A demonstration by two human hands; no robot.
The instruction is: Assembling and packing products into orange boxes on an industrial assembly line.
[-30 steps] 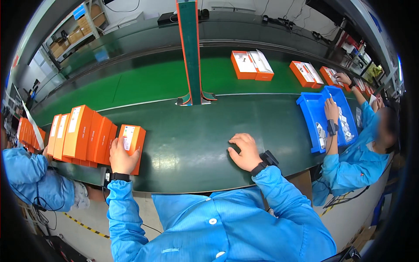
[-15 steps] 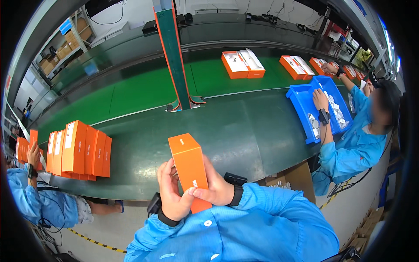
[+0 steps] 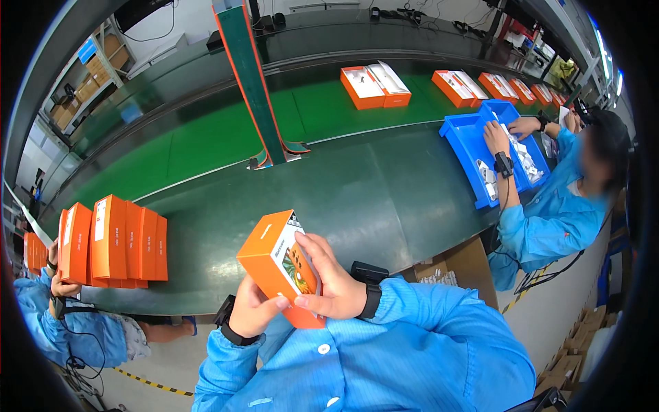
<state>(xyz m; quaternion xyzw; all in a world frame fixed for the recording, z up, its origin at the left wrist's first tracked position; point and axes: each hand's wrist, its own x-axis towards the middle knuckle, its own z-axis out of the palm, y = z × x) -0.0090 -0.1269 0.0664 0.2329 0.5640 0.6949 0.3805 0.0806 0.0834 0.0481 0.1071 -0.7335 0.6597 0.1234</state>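
Observation:
I hold an orange box (image 3: 266, 255) in front of my chest, tilted, with a white printed face showing a picture on its right side. My left hand (image 3: 252, 310) grips the lower left of the box, its thumb lying on the front edge and its other fingers hidden behind. Around the right side goes my right hand (image 3: 336, 287), fingers over the printed face and thumb near the lower front. The box is closed and touches neither the bench nor the other boxes.
Stacked orange boxes (image 3: 110, 240) stand on the dark green bench (image 3: 357, 206) at left, a co-worker's hands (image 3: 62, 285) beside them. At right another co-worker reaches into a blue bin (image 3: 461, 141) of small white parts. Open orange boxes (image 3: 364, 99) line the green belt (image 3: 199, 147) behind a post (image 3: 250, 82).
My hands have turned the box, so its printed side face now shows. The left co-worker has brought a box to the stack. The right co-worker's far hand has moved from an open box to the bin.

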